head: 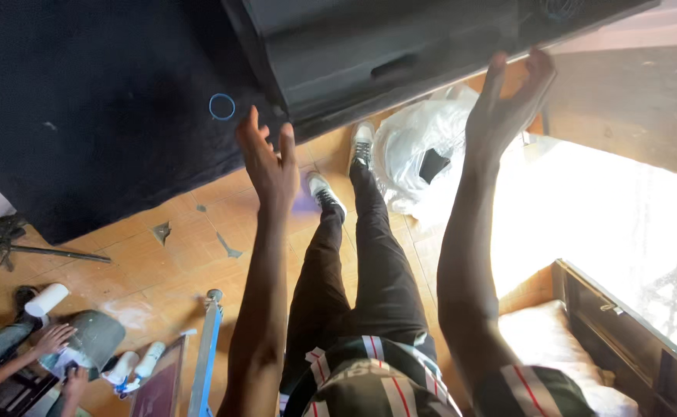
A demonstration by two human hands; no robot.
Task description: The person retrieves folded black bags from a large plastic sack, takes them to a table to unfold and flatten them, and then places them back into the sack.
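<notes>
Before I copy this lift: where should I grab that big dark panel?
Probably along its long lower edge, from underneath, hands wide apart. The dark panel is broad and tilted; the right hand already curls at that edge, and the left hand is near its corner.

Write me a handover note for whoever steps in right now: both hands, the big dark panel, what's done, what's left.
Left hand: open, raised beside the dark panel's lower corner; contact unclear.
Right hand: open, fingertips at the panel's lower edge.
Panel: tilted overhead, above the tiled floor, next to a black sheet.
Done: panel is up off the floor.
Left: neither hand has a closed grip; it seems to need steadying.
Nearby: another person's hands on a grey object, lower left.
</notes>
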